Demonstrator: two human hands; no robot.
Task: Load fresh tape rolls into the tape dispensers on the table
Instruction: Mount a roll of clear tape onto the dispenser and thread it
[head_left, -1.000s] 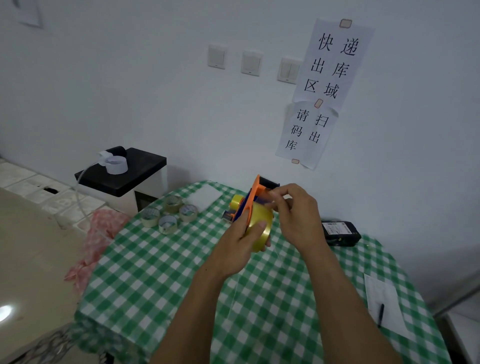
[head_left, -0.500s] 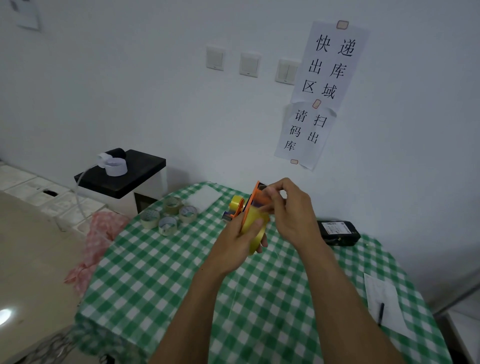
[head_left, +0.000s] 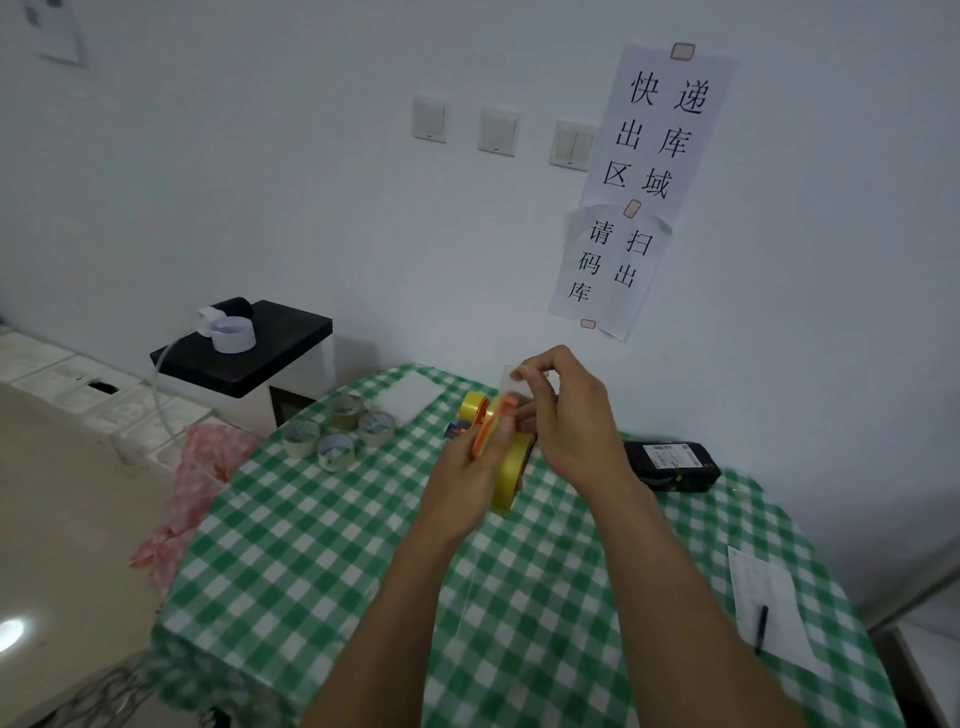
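— Left hand (head_left: 462, 480)?
— Clamped around orange dispenser (head_left: 485, 431) and yellow roll (head_left: 511, 475), above table (head_left: 322, 561).
— Right hand (head_left: 566, 415)?
— Just beside, pinching clear tape end (head_left: 511, 382).

Counts: 2 hands, left hand (head_left: 462, 480) and right hand (head_left: 569, 415). 1 orange dispenser (head_left: 487, 428) with 1 yellow roll (head_left: 511, 475) on it. Behind it a second yellow roll (head_left: 474, 406), possibly on a second dispenser; mostly hidden. 4 small rolls (head_left: 336, 431) clustered on the table (head_left: 322, 545). 1 white roll (head_left: 232, 332) on the black stand (head_left: 270, 345). 1 black scanner (head_left: 672, 465). 1 pen (head_left: 761, 626) on 1 paper (head_left: 769, 603). 1 white pad (head_left: 408, 396). 3 switches (head_left: 498, 131), 2 wall signs (head_left: 660, 130).
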